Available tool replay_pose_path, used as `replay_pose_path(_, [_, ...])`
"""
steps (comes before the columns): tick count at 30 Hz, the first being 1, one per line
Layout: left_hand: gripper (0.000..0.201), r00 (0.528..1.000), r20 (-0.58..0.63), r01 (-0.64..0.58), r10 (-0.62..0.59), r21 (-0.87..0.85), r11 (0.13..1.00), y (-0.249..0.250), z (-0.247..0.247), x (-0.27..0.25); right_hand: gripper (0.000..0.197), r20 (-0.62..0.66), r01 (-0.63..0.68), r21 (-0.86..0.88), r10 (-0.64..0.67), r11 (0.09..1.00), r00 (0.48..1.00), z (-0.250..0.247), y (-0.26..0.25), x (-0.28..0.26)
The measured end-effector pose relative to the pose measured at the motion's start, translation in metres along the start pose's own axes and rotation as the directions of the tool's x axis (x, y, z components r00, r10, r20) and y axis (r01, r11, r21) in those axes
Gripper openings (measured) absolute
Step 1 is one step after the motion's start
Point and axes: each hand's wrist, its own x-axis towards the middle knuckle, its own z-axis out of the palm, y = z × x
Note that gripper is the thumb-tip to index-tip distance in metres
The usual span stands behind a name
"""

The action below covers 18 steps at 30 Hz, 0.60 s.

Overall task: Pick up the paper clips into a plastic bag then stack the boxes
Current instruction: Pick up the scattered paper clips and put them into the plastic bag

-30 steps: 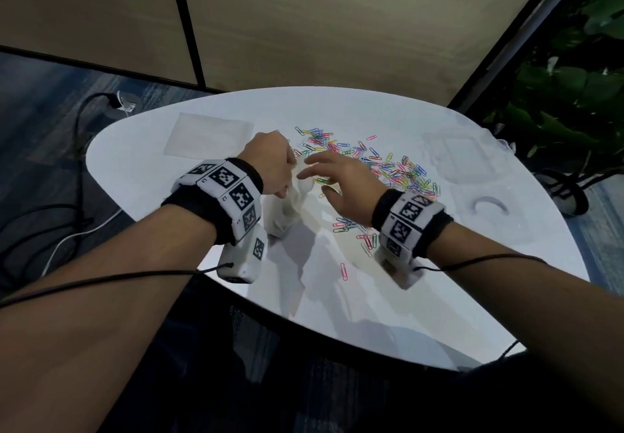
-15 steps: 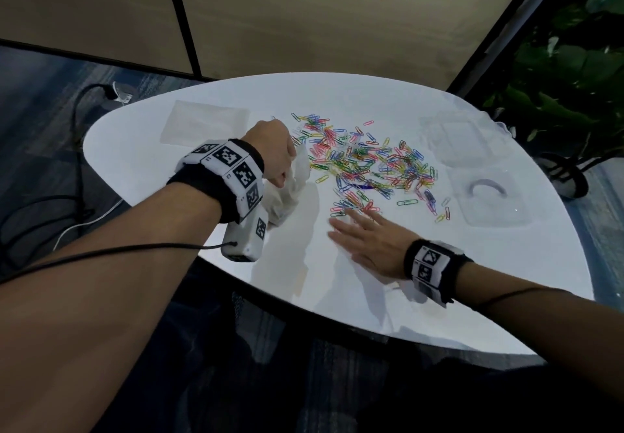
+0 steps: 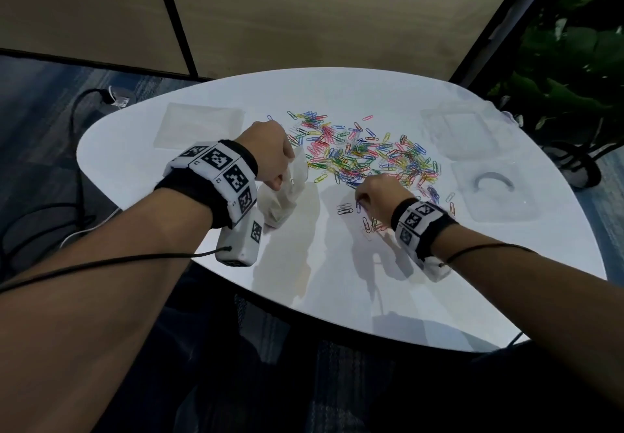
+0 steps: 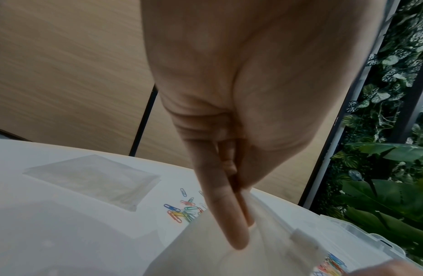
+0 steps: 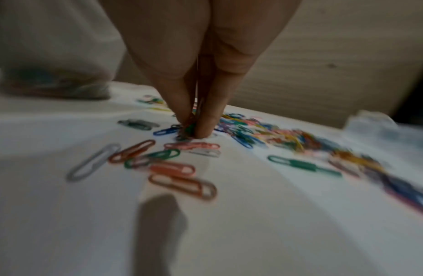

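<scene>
While left hand [image 3: 270,152] pinches plastic bag [image 3: 287,193] rim, right hand [image 3: 374,193] fingertips pinch paper clips [image 3: 364,156] on table [image 3: 337,280].

left hand [image 3: 266,152] raised with fingers pinched; right hand [image 3: 374,193] lowered, fingertips [image 5: 205,128] bunched downward.

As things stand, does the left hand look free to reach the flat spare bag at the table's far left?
Probably not yet: the left hand grips the plastic bag it is filling. Nothing lies between it and the spare bag.
</scene>
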Motion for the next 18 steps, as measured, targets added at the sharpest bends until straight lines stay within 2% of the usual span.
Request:
replay_pose_path(3, [0.030,1.000,0.007,-0.006,0.006,0.021,1.000,0.007,0.002,0.000,0.015,-0.091,-0.217,0.296,0.254,0.930,0.963,-0.007,0.015,0.001])
replay_pose_path(5, [0.029,1.000,0.016,-0.006,0.006,0.015,1.000,0.009,0.004,0.000,0.012,-0.059,-0.319,0.486,0.395,0.814,0.917,-0.012,0.018,0.000])
replay_pose_path(7, [0.029,0.999,0.037,-0.020,0.020,0.017,1.000,0.014,0.007,0.000,0.009,0.005,-0.348,0.680,0.471,0.645,0.882,-0.022,0.014,0.000])
replay_pose_path(9, [0.031,0.998,0.054,-0.036,0.035,0.018,0.999,0.020,0.010,0.001,0.009,0.043,-0.272,0.865,0.478,0.422,0.877,-0.040,0.001,0.001])
replay_pose_path(10, [0.032,0.998,0.058,-0.037,0.036,0.011,0.999,0.023,0.012,0.002,0.010,0.056,-0.196,0.944,0.456,0.266,0.888,-0.051,-0.008,0.001])
replay_pose_path(12, [0.030,0.998,0.056,-0.036,0.037,-0.021,0.999,0.029,0.015,0.004,0.011,0.076,-0.056,0.997,0.387,-0.061,0.919,-0.070,-0.029,0.000])
replay_pose_path(13, [0.030,0.999,0.046,-0.028,0.030,-0.045,0.999,0.031,0.017,0.005,0.014,0.091,-0.034,0.986,0.355,-0.165,0.930,-0.077,-0.039,0.000])
replay_pose_path(14, [0.028,0.999,0.033,-0.017,0.019,-0.068,0.998,0.033,0.018,0.006,0.017,0.112,-0.039,0.974,0.329,-0.222,0.938,-0.081,-0.048,-0.001])
replay_pose_path(15, [0.027,1.000,0.020,-0.010,0.012,-0.089,0.996,0.035,0.019,0.007,0.018,0.134,-0.061,0.970,0.307,-0.236,0.942,-0.082,-0.055,-0.001])
replay_pose_path(18, [0.022,1.000,-0.009,0.008,-0.009,-0.152,0.988,0.038,0.022,0.008,0.013,0.227,-0.178,0.965,0.277,-0.191,0.934,-0.079,-0.072,-0.003])
